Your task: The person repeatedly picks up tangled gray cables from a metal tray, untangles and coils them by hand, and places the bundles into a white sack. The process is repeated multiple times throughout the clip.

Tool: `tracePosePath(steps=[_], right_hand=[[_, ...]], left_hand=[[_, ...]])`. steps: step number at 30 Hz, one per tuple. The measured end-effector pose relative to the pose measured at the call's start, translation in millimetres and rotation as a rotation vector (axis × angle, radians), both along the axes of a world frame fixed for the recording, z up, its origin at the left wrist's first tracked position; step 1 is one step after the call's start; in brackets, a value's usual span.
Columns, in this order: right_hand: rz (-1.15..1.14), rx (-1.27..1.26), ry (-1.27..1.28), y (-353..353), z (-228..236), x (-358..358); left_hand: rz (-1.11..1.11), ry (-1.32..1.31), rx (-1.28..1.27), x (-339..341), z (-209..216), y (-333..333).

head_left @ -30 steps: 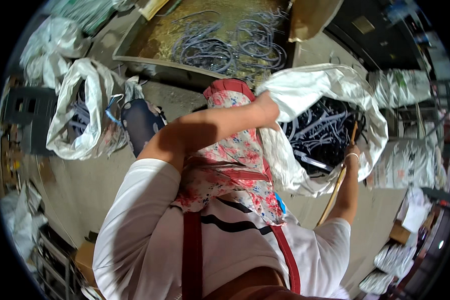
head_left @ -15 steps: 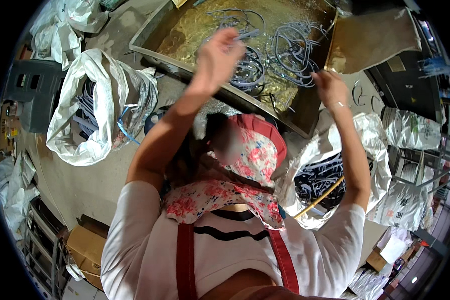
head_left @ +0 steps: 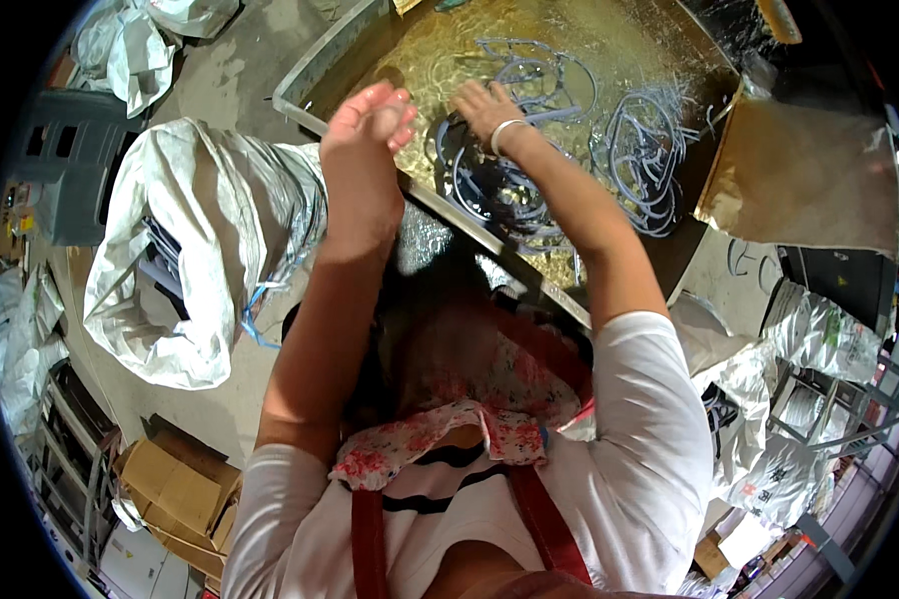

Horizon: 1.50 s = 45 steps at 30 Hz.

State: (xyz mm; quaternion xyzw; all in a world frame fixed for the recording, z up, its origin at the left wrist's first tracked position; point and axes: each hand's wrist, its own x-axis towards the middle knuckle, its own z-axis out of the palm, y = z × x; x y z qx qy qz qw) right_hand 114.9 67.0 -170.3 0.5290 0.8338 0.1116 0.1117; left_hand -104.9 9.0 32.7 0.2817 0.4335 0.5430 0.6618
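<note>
Head view: grey tubing (head_left: 549, 116) lies near the spread right grip (head_left: 486, 112), left grip (head_left: 370, 118) half-curled.

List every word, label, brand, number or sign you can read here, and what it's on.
Lower white sack at right: dark printed characters; wording not copied here.
Upper white sack at right: greenish and dark print, too blurred to read.
Dark panel: small yellow mark, too small to make out.
No print shows on the metal tub or its grey strips.
</note>
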Motion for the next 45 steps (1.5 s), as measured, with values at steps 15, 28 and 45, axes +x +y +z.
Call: tracePosePath(steps=[15,28,45], right_hand=[[-0.307,-0.558,-0.138,-45,127,46],[-0.551,-0.071,-0.047,-276,60,100],[-1.006,-0.457,0.461,-177,16,159]], left_hand=[[-0.002,-0.051,-0.019,-8,7,3],[-0.141,-0.006,-0.012,-9,-2,2],[-0.311,0.035,-0.065,3,-9,-4]])
